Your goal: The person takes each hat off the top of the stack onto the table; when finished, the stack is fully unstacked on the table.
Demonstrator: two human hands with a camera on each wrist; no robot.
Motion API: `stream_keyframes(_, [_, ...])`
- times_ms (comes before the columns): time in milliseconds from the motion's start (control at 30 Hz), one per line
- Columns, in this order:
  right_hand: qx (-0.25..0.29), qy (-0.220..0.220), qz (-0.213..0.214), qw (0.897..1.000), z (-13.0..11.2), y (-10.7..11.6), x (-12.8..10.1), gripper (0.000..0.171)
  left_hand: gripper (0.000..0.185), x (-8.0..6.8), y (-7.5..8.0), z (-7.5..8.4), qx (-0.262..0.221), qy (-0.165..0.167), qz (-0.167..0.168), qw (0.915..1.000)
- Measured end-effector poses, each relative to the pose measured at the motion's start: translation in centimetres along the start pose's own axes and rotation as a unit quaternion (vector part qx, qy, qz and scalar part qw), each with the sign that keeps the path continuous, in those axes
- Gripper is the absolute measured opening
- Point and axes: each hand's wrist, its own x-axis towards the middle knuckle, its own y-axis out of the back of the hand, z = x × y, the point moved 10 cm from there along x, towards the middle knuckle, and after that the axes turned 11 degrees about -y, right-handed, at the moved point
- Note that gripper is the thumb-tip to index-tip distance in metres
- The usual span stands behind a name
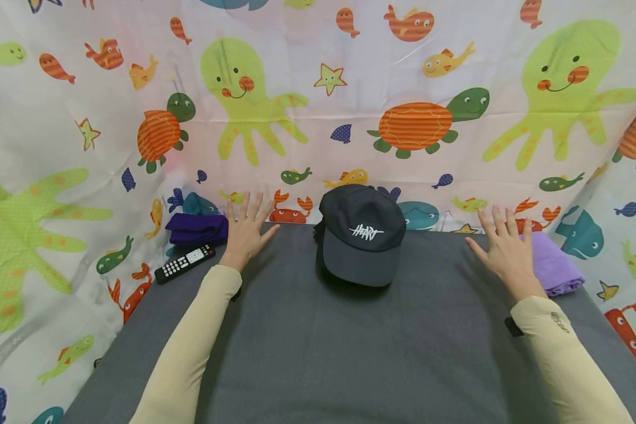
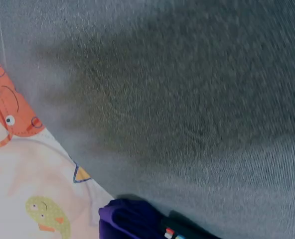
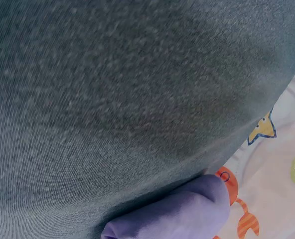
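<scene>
One black cap (image 1: 361, 235) w/ white lettering on the front sits at the far middle of the grey surface (image 1: 318, 341), brim pointing near, crown against the backdrop. It's between both hands, touched by neither.

Left hand (image 1: 246, 227): fingers spread wide and straight, palm down, holds nothing; whether it rests on the surface or hangs just above, can't tell. Nearest things: one black remote (image 1: 185, 263) just to its left, and one folded dark purple cloth (image 1: 197, 228) at the far left, also seen in the left wrist view (image 2: 132, 221).

Right hand (image 1: 506, 247): same, open wide, fingers straight, nothing held. One folded light purple cloth (image 1: 553, 265) lies just to its right, partly behind it; right wrist view shows it at the surface edge (image 3: 177, 214).

Sea-animal print sheet (image 1: 318, 106) hangs round the far side and both sides.
</scene>
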Motion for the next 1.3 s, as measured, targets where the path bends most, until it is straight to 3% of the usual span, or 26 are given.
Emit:
stream_keyframes(300, [0.020,0.002,0.009,1.000,-1.4,0.0,0.2,0.075,0.071,0.0,-0.2,1.2,-0.029,0.011,-0.005,0.9995])
stream_keyframes(433, [0.035,0.002,0.013,0.999,-2.5,0.0,0.5,0.075,0.070,0.2,-0.5,1.7,-0.042,0.023,-0.023,0.9986])
stream_keyframes(567, [0.060,0.001,0.004,0.998,-3.8,0.0,0.6,0.077,0.071,0.6,-0.9,2.4,-0.075,0.044,-0.036,0.9955])
stream_keyframes(733, [0.098,-0.009,-0.003,0.995,-5.1,-0.2,0.7,0.076,0.072,1.1,-1.1,3.7,-0.137,0.057,-0.030,0.9885])
stream_keyframes(1067, [0.201,-0.005,-0.027,0.979,-9.1,-0.5,0.6,0.075,0.075,2.7,-0.1,7.0,-0.183,0.040,-0.006,0.9822])
stream_keyframes(1300, [0.264,-0.009,-0.065,0.962,-11.4,-1.2,0.2,0.070,0.075,3.5,0.5,9.5,-0.252,0.030,0.018,0.9672])
